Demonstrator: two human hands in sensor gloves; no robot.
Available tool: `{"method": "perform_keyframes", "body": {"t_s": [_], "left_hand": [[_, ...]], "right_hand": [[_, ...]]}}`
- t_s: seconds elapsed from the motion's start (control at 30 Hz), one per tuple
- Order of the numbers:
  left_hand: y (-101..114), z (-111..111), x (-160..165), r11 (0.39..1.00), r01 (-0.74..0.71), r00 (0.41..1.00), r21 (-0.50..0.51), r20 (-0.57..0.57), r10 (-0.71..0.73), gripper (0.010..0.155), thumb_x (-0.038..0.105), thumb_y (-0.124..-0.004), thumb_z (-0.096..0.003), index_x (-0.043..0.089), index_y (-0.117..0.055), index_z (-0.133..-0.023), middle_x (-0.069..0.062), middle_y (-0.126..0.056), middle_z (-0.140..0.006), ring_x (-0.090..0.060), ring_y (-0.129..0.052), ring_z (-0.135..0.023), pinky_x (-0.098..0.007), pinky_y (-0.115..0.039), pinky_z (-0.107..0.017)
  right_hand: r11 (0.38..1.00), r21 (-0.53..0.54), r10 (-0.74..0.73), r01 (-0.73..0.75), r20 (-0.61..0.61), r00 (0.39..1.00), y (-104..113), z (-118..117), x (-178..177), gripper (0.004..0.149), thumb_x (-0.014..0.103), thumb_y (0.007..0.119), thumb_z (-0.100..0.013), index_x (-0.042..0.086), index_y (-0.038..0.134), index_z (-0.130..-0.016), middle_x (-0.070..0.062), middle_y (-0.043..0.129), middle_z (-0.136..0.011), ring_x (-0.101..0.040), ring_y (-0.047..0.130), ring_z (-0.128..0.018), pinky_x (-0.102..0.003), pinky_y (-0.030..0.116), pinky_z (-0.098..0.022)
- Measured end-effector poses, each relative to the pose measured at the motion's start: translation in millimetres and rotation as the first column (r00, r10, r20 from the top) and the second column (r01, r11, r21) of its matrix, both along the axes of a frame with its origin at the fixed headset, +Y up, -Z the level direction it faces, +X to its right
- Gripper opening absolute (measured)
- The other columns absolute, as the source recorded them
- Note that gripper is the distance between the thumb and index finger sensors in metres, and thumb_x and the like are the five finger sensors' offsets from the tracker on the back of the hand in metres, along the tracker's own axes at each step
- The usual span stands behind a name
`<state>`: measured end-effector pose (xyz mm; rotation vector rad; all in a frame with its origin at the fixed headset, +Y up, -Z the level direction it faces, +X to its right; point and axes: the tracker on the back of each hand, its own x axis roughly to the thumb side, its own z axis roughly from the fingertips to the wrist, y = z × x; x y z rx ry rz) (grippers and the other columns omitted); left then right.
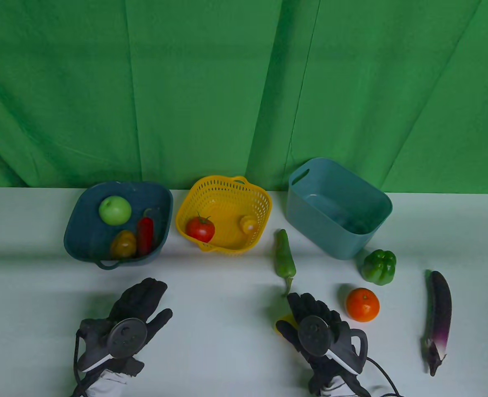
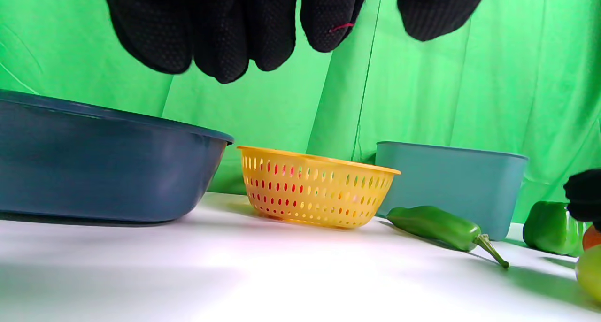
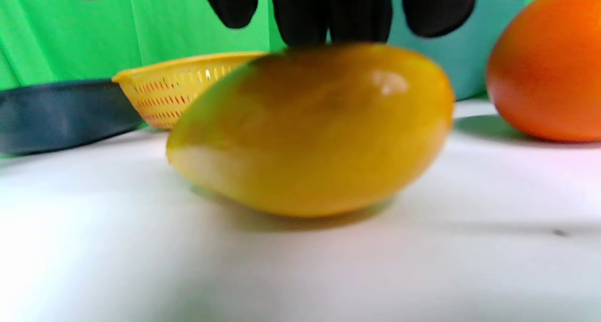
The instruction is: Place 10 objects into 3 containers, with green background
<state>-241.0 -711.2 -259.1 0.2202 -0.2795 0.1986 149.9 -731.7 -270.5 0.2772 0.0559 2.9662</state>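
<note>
The yellow mango [image 3: 310, 129] lies on its side on the white worktop [image 1: 210, 322], at about 6 o'clock of the scene, almost wholly covered by the right hand [image 1: 318, 331] in the table view. In the right wrist view the gloved fingertips [image 3: 328, 17] touch its top; whether the grip has closed round it I cannot tell.

At 3 o'clock from the mango, just beside the hand, sits an orange [image 1: 362, 304]. At 1 o'clock of the orange stands a green bell pepper [image 1: 378, 267], and at the 3 o'clock edge a purple eggplant [image 1: 438, 318] lies lengthwise. A long green chili [image 1: 284, 258] lies at 12 o'clock of the right hand, its stem pointing toward the fingers.

Along the 12 o'clock edge of the worktop stand three containers. The teal tub [image 1: 339, 206] is at the right. The yellow basket [image 1: 223, 215] in the middle holds a tomato [image 1: 200, 229] and a small yellow piece [image 1: 248, 223]. The dark blue bowl [image 1: 82, 231] at the left holds a green apple [image 1: 115, 210], a red chili [image 1: 145, 235] and a yellowish fruit [image 1: 123, 244].

The left hand [image 1: 132, 322] lies at 6 o'clock of the blue bowl, its grip wide and holding nothing, fingers spread above the worktop.
</note>
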Motion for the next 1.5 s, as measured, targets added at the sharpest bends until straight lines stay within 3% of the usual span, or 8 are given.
{"method": "perform_keyframes", "body": {"t_s": [0.33, 0.53, 0.77, 1.0, 1.3, 1.5], "left_hand": [[2, 1, -4, 1.0, -0.028, 1.0, -0.001, -0.004, 0.028, 0.067, 0.059, -0.063, -0.0558, 0.026, -0.057, -0.114, -0.014, -0.07, -0.114, -0.038, -0.079, -0.099, -0.056, -0.073, -0.064], [4, 1, -7, 0.999, -0.038, 0.999, 0.01, -0.004, 0.038, 0.067, 0.059, -0.063, -0.0558, 0.026, -0.058, -0.114, -0.014, -0.07, -0.114, -0.038, -0.079, -0.099, -0.056, -0.073, -0.064], [8, 3, -11, 0.998, -0.065, 0.998, 0.024, -0.004, 0.065, 0.067, 0.059, -0.063, -0.0559, 0.026, -0.058, -0.114, -0.014, -0.07, -0.114, -0.038, -0.079, -0.099, -0.056, -0.073, -0.064], [9, 5, -10, 0.996, -0.08, 0.997, 0.031, 0.006, 0.08, 0.067, 0.059, -0.063, -0.0559, 0.026, -0.058, -0.114, -0.014, -0.07, -0.114, -0.038, -0.08, -0.099, -0.056, -0.073, -0.064], [12, 7, -10, 0.991, -0.128, 0.991, 0.033, 0.029, 0.127, 0.067, 0.059, -0.063, -0.0559, 0.026, -0.058, -0.114, -0.013, -0.07, -0.114, -0.038, -0.08, -0.099, -0.056, -0.073, -0.064], [13, 7, -11, 0.989, -0.145, 0.989, 0.039, 0.033, 0.144, 0.067, 0.06, -0.063, -0.0559, 0.026, -0.058, -0.114, -0.013, -0.07, -0.114, -0.038, -0.08, -0.099, -0.056, -0.073, -0.065]], "right_hand": [[0.985, -0.142, 0.098, -0.101, -0.028, 0.995, -26, -4, -9, 0.081, 0.066, 0.056, -0.054, 0.026, 0.03, -0.119, -0.023, 0.033, -0.125, -0.056, 0.042, -0.108, -0.075, 0.041, -0.074], [0.978, -0.128, 0.162, -0.163, -0.019, 0.987, -31, -5, -10, 0.085, 0.065, 0.064, -0.052, 0.028, 0.026, -0.119, -0.021, 0.031, -0.126, -0.056, 0.042, -0.108, -0.075, 0.041, -0.074], [0.954, -0.072, 0.291, -0.291, -0.015, 0.957, -36, -4, -20, 0.084, 0.059, 0.072, -0.051, 0.031, 0.027, -0.116, -0.016, 0.042, -0.123, -0.05, 0.056, -0.104, -0.069, 0.051, -0.074], [0.94, -0.016, 0.341, -0.341, -0.004, 0.94, -39, -1, -24, 0.082, 0.057, 0.072, -0.052, 0.03, 0.028, -0.116, -0.017, 0.049, -0.119, -0.048, 0.064, -0.098, -0.065, 0.056, -0.072], [0.938, -0.112, 0.325, -0.327, -0.038, 0.945, -30, -14, -23, 0.082, 0.058, 0.072, -0.051, 0.029, 0.03, -0.116, -0.017, 0.052, -0.118, -0.047, 0.067, -0.098, -0.064, 0.058, -0.072], [0.935, -0.092, 0.335, -0.344, -0.098, 0.937, -12, -21, -36, 0.082, 0.058, 0.072, -0.051, 0.029, 0.031, -0.116, -0.017, 0.052, -0.118, -0.047, 0.067, -0.098, -0.064, 0.059, -0.072]]}}
